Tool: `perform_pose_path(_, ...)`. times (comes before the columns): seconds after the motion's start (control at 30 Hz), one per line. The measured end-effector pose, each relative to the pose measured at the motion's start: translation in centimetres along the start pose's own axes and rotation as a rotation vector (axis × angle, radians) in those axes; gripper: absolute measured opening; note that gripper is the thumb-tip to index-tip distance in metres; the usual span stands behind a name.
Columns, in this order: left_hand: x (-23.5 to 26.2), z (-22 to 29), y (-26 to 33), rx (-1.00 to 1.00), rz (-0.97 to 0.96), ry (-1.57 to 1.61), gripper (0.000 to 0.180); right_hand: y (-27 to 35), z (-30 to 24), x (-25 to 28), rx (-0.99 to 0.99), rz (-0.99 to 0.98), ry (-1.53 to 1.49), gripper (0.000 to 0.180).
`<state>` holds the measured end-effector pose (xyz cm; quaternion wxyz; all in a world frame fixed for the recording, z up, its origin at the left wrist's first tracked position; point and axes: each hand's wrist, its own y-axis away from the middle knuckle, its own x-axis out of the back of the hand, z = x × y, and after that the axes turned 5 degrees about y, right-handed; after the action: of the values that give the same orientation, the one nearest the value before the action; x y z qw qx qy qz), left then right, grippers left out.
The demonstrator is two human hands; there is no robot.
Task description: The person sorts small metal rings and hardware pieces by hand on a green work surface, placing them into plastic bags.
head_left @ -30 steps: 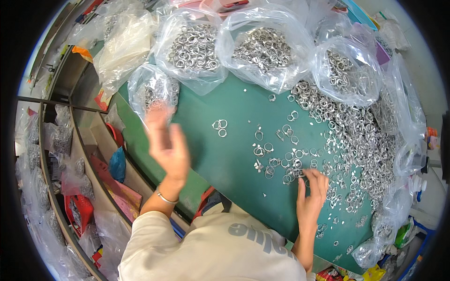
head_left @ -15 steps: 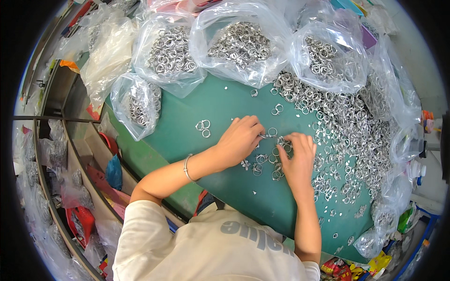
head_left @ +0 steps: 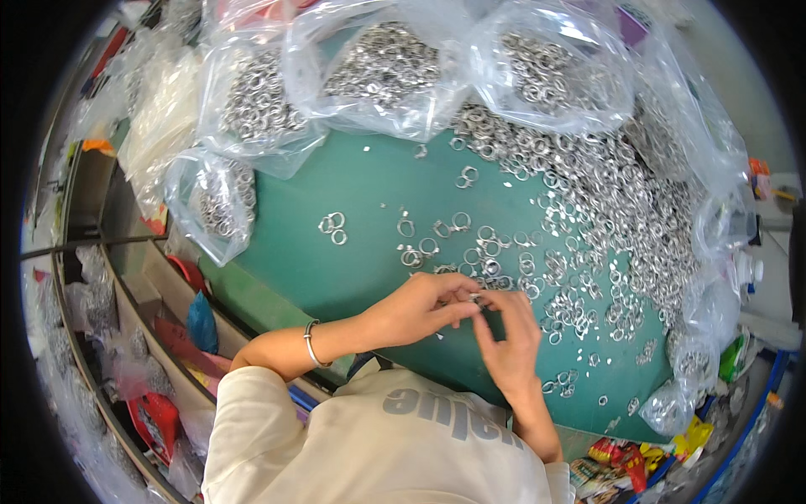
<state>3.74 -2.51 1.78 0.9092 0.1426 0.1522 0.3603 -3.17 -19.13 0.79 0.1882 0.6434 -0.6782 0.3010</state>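
Observation:
Close to the table's near side, my left hand (head_left: 422,308) and my right hand (head_left: 512,338) meet at the fingertips. Between them is a small silver metal ring (head_left: 475,297), pinched by both and partly covered by fingers. Just beyond the hands, several loose rings (head_left: 487,244) lie scattered on the green tabletop (head_left: 336,277). A little cluster of rings (head_left: 334,227) sits apart on the left. A large heap of silver rings (head_left: 588,176) spreads down the right side, thinning into loose rings and small flat metal bits.
Clear plastic bags of rings line the far edge, among them a wide bag (head_left: 382,71), a right-hand bag (head_left: 550,76) and a small left bag (head_left: 214,202). Shelves with bagged parts (head_left: 92,294) stand on the left. Colourful wrappers (head_left: 625,462) lie below the right edge.
Both hands have drawn back from the loose rings toward my body and come together around one ring. Rings they had covered now show. The whole view has shifted slightly.

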Motion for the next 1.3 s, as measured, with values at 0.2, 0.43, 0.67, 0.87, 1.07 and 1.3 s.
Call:
perform_pose_path(0.2,-2.4,-1.2,0.0,-0.008,0.027,0.0,0.023,2.0,-0.7,1.3,-0.291,-0.017,-0.286,0.025)
perform_pose_path(0.43,-2.4,0.3,-2.5,-0.303,0.102,-0.506,0.025,3.0,2.8,3.8,-0.466,0.216,-0.321,0.011)
perform_pose_path(0.67,-2.2,-0.8,-9.6,-0.623,0.128,-1.127,0.017,4.3,4.4,6.9,-0.486,0.323,-0.503,0.016)
perform_pose_path(0.87,-4.0,1.6,-7.9,-0.624,0.116,-0.899,0.018,7.2,4.3,7.6,-0.579,0.262,-0.685,0.017)
perform_pose_path(1.07,-9.3,0.7,-5.7,-0.703,-0.108,-0.671,0.019,6.9,4.3,6.1,-0.591,0.168,-1.295,0.017)
perform_pose_path(1.3,-9.5,0.8,-9.2,-0.696,0.056,-0.839,0.033,7.7,7.2,10.1,-0.615,0.413,-1.502,0.008)
